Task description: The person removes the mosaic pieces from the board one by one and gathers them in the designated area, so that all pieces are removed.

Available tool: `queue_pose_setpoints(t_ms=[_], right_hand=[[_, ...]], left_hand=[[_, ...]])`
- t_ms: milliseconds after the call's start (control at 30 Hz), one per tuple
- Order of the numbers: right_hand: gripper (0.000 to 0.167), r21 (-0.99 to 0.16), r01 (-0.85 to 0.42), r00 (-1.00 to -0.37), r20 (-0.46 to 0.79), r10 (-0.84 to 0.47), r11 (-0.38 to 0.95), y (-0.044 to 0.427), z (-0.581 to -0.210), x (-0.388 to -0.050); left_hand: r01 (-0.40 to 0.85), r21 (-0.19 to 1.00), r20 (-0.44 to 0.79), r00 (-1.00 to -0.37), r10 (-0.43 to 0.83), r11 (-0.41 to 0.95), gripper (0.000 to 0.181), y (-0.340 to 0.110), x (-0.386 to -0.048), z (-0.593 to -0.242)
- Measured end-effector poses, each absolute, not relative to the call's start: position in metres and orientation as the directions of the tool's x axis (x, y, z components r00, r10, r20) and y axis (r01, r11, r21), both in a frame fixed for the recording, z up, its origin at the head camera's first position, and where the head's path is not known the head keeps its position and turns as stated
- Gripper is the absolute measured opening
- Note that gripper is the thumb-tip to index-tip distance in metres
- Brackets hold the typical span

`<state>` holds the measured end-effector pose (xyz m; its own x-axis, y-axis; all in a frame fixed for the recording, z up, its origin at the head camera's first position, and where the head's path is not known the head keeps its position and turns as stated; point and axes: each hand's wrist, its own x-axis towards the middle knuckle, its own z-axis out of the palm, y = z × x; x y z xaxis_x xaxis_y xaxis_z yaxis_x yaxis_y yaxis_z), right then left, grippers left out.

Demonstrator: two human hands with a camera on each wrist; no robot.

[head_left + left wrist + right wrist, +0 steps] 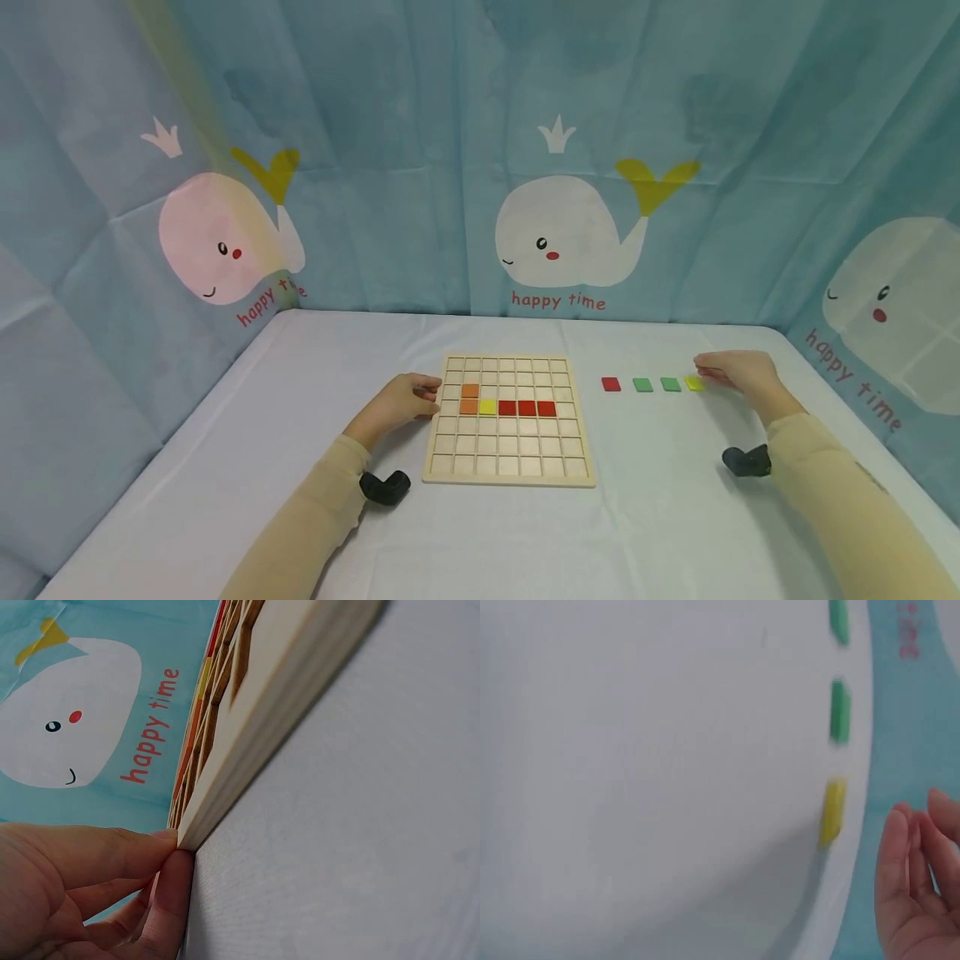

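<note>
A wooden grid board (508, 481) lies flat on the white table. My left hand (399, 400) is at its left edge; in the left wrist view, thumb and a finger of that hand (97, 892) pinch the board's rim (251, 742). In the grid sit two orange tiles (468, 407), a yellow tile (487, 407) and three red tiles (527, 408) in a row. My right hand (738, 375) hovers beside a loose yellow tile (694, 383). The right wrist view shows that hand (919, 885) with fingers loosely bent, thumb apart, nothing visible between them.
Left of the loose yellow tile, two green tiles (656, 384) and a red tile (611, 384) lie in line on the white tablecloth (487, 542). Behind the table hangs a blue curtain (420, 242) printed with whales. Each wrist carries a black device (385, 488).
</note>
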<state>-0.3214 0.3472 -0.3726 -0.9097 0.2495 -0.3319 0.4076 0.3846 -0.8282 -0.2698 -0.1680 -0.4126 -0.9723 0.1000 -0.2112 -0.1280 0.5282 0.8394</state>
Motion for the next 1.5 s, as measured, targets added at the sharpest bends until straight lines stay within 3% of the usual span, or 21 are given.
queue_pose_setpoints(t_ms=[133, 300, 933, 1167, 1500], right_hand=[[0.059, -0.889, 0.345, -0.938, -0.316, 0.142, 0.302, 0.317, -0.363, -0.311], [0.059, -0.897, 0.310, -0.950, -0.308, 0.060, 0.316, 0.283, -0.359, -0.311], [0.038, -0.845, 0.212, -0.958, -0.279, -0.065, 0.491, 0.185, -0.370, -0.316], [0.033, -0.909, 0.181, -0.952, -0.258, -0.167, 0.376, 0.153, -0.373, -0.314], [0.031, -0.909, 0.194, -0.941, -0.278, -0.191, 0.368, 0.119, -0.376, -0.308]], left_hand=[[-0.119, 0.839, -0.206, -0.972, 0.108, 0.531, 0.049, -0.168, -0.269, -0.412], [-0.118, 0.835, -0.208, -0.972, 0.110, 0.538, 0.049, -0.168, -0.269, -0.411], [-0.108, 0.821, -0.198, -0.975, 0.102, 0.561, 0.050, -0.169, -0.267, -0.410], [-0.107, 0.821, -0.198, -0.975, 0.104, 0.561, 0.050, -0.167, -0.268, -0.410], [-0.110, 0.833, -0.201, -0.973, 0.112, 0.542, 0.049, -0.168, -0.269, -0.414]])
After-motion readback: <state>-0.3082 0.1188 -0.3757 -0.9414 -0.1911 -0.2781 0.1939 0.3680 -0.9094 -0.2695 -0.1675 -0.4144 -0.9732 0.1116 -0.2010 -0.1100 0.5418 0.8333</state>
